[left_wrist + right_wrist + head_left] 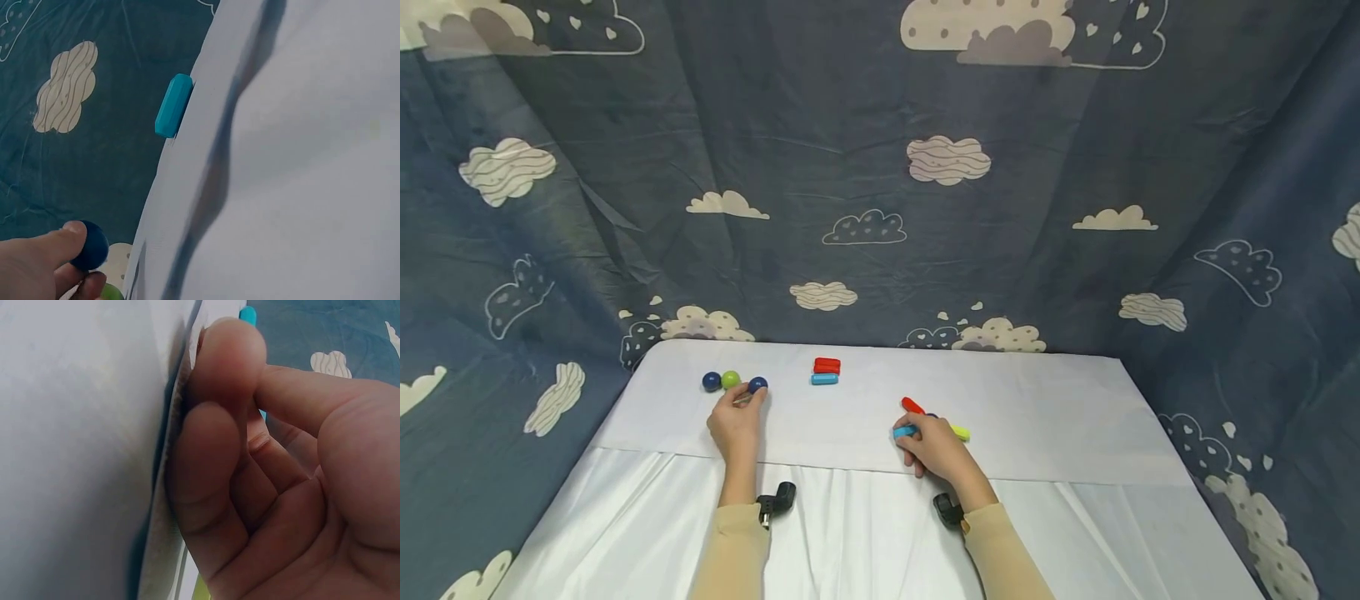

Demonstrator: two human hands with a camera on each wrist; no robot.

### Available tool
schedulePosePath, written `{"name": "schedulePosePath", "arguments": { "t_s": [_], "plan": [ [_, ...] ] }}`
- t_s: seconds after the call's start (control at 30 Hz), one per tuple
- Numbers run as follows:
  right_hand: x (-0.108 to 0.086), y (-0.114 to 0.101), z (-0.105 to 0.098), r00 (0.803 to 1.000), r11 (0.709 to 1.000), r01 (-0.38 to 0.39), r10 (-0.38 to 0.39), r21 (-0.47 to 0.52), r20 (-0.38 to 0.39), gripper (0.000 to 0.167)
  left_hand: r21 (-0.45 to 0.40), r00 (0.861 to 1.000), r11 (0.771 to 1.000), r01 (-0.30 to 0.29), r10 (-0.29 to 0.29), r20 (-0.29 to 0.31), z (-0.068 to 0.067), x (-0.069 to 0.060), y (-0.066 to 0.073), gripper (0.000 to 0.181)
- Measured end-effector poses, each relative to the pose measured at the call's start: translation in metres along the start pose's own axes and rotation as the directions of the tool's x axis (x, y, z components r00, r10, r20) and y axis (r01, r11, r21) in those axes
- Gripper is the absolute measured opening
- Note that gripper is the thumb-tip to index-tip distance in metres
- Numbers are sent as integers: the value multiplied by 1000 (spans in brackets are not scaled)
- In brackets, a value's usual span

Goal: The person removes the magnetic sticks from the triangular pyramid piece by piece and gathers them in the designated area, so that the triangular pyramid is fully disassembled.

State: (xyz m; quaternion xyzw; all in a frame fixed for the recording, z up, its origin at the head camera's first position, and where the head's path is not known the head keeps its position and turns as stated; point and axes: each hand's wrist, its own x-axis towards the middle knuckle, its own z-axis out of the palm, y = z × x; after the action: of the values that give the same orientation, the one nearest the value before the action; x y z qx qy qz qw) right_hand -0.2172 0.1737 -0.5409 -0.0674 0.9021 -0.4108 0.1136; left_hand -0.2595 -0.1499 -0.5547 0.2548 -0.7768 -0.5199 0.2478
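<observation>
My left hand (737,423) pinches a dark blue ball (757,385) between thumb and fingers. The same ball (94,245) shows at the thumb tip in the left wrist view. Beside it on the white cloth lie a green ball (731,379) and a second dark blue ball (711,382). On the right, my right hand (936,446) grips a light blue bar (905,431) low over the cloth. A red bar (913,405) and a yellow-green bar (960,433) lie close around that hand. A small dark blue thing behind its knuckles is mostly hidden.
Red bars (827,365) and a light blue bar (824,379) lie together between the hands, farther back. The white cloth (1037,408) covers the table. Behind it hangs a dark curtain (850,275) with cloud prints.
</observation>
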Motion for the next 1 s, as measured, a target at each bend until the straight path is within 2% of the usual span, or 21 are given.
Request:
{"name": "schedulePosePath", "arguments": {
  "t_s": [0.13,0.53,1.0],
  "plan": [
    [-2,1,0,1000,1000,3,-3,4,2,20,81,1000,997,13,-11,-18,0,1,-3,38],
    [-1,0,0,1000,1000,16,-16,0,4,17,206,999,979,-8,18,-50,4,4,-2,35],
    [-2,-1,-1,1000,1000,5,-5,4,6,16,238,996,971,13,9,-94,6,6,2,32]
  ]
}}
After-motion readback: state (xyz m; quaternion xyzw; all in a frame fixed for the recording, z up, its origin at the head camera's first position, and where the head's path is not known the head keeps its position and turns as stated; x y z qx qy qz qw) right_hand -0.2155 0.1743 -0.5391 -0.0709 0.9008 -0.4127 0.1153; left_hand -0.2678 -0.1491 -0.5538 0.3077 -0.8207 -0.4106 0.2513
